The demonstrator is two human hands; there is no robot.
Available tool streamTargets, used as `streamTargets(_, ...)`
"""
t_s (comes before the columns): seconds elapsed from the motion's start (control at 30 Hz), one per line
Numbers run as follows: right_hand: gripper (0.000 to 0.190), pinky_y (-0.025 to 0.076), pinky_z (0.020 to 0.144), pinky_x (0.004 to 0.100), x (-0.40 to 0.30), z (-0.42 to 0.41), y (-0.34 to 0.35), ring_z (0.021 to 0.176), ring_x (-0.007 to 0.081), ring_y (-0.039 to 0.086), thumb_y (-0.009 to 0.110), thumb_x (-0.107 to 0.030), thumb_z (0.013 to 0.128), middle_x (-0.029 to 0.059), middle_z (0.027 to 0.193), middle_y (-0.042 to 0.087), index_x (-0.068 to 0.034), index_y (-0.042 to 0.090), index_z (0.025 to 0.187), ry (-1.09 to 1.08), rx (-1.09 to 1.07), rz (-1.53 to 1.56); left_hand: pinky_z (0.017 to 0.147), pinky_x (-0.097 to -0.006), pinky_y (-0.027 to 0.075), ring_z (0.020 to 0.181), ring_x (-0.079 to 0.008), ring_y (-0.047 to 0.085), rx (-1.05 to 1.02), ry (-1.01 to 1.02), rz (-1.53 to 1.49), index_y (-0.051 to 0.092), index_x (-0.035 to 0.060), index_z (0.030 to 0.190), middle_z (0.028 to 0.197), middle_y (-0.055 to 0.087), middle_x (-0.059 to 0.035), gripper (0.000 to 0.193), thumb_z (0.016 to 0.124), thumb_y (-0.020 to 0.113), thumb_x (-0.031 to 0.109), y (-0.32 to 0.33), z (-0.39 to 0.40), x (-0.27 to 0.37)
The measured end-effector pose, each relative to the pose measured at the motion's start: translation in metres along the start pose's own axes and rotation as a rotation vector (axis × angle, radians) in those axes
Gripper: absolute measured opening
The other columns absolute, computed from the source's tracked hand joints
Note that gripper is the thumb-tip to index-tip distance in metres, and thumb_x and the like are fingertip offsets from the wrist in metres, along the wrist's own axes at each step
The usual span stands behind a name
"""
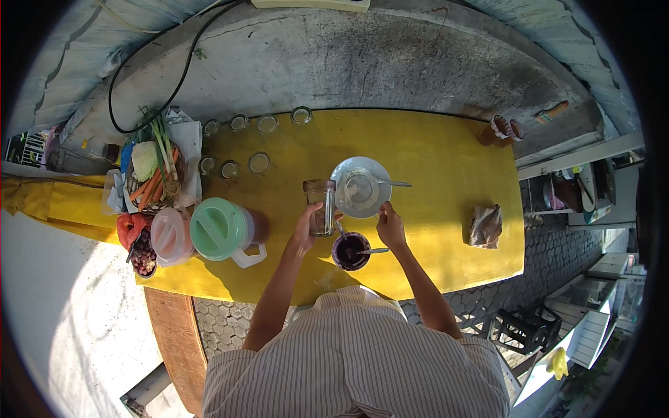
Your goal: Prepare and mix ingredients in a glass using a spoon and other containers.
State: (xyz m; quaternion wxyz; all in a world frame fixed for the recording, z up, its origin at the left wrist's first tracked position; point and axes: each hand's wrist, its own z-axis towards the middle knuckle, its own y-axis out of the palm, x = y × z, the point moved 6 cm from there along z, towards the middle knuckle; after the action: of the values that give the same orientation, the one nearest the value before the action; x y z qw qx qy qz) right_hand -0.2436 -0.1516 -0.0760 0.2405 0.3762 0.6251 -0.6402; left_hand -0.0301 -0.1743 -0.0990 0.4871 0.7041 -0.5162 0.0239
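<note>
My left hand (303, 230) is wrapped around an upright drinking glass (322, 209) with a purplish band at its rim. Just right of it, a white plate (342, 201) carries a pale layer marked with a round imprint, and a spoon (394, 183) sticks out over its right side. The curled fingers of my right hand (392, 229) pinch the plate's lower right rim. Between my forearms, nearest my body, a bowl (337, 258) contains a dark purple mixture (351, 246). Two spoon handles rest across that bowl.
Several empty glasses (267, 124) stand at back left. Nearby are a green-lidded pitcher (217, 228), a pink-lidded pitcher (170, 235), a vegetable basket (180, 183) and grapes (143, 258). Two glasses (499, 130) with coated rims and a folded cloth (486, 225) lie right.
</note>
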Motion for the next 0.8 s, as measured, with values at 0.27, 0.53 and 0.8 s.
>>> streamTargets(0.27,0.036,0.050,0.060,0.0453,-0.018,0.000,-0.018,0.071,0.0370,0.062,0.052,-0.001,0.079,0.0179,0.081,0.060,-0.007,0.048,0.114,-0.100,-0.051,-0.509,0.076,-0.0386,0.049,0.111,-0.0260,0.057,0.049,0.106,0.035,0.047,0.0076,0.127,0.119,0.058,-0.0083,0.052,0.086,0.051,0.039,-0.002,-0.012,0.012)
streamTargets(0.53,0.026,0.050,0.060,0.0395,-0.018,0.042,-0.072,0.068,0.0287,0.059,0.053,-0.003,0.080,0.0115,0.079,0.059,-0.011,0.058,0.104,-0.395,0.036,-0.644,0.073,-0.0380,0.053,0.108,-0.0290,0.059,0.005,0.061,0.042,0.049,0.0072,0.122,0.110,0.061,-0.0101,0.046,0.087,0.051,0.037,0.004,-0.007,0.017)
streamTargets(0.8,0.015,0.048,0.061,0.0404,-0.032,0.061,-0.078,0.067,0.0281,0.060,0.057,-0.003,0.079,0.0109,0.072,0.061,-0.011,0.061,0.091,-0.585,-0.149,-0.544,0.073,-0.0399,0.054,0.099,-0.0346,0.062,0.001,0.039,-0.030,0.049,0.0077,0.117,0.097,0.061,-0.0112,0.043,0.086,0.053,0.038,0.013,0.001,0.016)
